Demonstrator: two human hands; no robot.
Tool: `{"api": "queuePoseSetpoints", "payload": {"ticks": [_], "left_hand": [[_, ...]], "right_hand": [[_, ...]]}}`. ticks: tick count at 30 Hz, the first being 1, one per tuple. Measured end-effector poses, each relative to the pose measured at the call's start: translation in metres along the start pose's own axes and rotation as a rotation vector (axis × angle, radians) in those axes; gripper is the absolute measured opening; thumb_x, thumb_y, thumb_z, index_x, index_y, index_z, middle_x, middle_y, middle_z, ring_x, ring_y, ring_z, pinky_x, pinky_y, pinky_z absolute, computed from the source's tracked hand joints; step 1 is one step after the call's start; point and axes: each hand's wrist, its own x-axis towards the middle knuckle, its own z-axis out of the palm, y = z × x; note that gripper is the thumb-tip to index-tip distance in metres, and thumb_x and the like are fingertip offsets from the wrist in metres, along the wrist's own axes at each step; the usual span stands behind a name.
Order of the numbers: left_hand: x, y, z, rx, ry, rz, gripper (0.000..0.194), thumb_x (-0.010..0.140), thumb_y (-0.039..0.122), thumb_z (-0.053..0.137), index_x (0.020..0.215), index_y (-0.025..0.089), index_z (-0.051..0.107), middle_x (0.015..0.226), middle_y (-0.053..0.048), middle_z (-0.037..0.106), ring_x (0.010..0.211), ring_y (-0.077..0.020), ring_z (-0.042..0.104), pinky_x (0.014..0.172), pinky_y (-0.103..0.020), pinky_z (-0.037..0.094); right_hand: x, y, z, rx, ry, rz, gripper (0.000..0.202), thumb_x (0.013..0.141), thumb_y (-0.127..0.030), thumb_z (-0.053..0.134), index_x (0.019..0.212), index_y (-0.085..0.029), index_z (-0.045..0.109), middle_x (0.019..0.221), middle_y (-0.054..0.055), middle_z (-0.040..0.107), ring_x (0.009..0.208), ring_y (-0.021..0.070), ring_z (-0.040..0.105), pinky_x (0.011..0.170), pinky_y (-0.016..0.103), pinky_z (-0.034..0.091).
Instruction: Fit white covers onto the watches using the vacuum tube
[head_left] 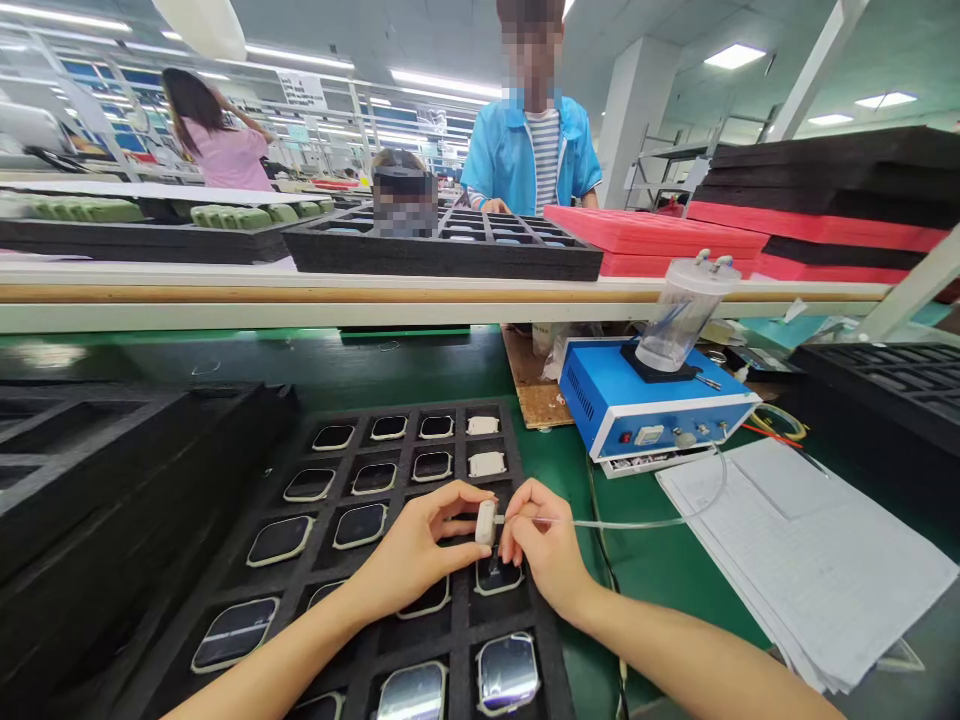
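Observation:
Above a black foam tray [463, 640], my left hand [424, 545] pinches a small pale watch case [486, 523] between thumb and fingers, its edge turned up. On the case's right side, my right hand [544, 545] has its fingers closed on the end of a clear thin tube [630, 524]. That tube runs right and curves up to the front of a blue machine [652, 400]. Watch cases with dark screens lie face up in the tray's compartments, such as one [499, 672] at the lower right. Two pale ones [487, 463] sit in its right column.
Stacked black trays [112, 540] stand at the left. Papers [810, 550] lie at the right beside a black tray [885, 380]. A shelf edge [300, 312] crosses behind, bearing trays and red foam [652, 232]. A person in blue [581, 150] stands beyond.

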Motion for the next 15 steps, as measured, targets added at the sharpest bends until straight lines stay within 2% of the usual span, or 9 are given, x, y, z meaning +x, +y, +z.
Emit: {"api": "queuePoseSetpoints", "payload": {"ticks": [15], "left_hand": [[0.0007, -0.0035, -0.0024, -0.025, -0.016, -0.006, 0.031, 0.068, 0.01, 0.068, 0.097, 0.017, 0.058, 0.097, -0.002, 0.059, 0.092, -0.0205, 0.061, 0.089, -0.039, 0.05]], "right_hand": [[-0.0009, 0.0003, 0.0003, 0.007, -0.002, 0.009, 0.007, 0.062, -0.012, 0.043, 0.064, -0.019, 0.045, 0.038, -0.008, 0.05, 0.033, 0.0065, 0.039, 0.037, 0.017, 0.031]]}}
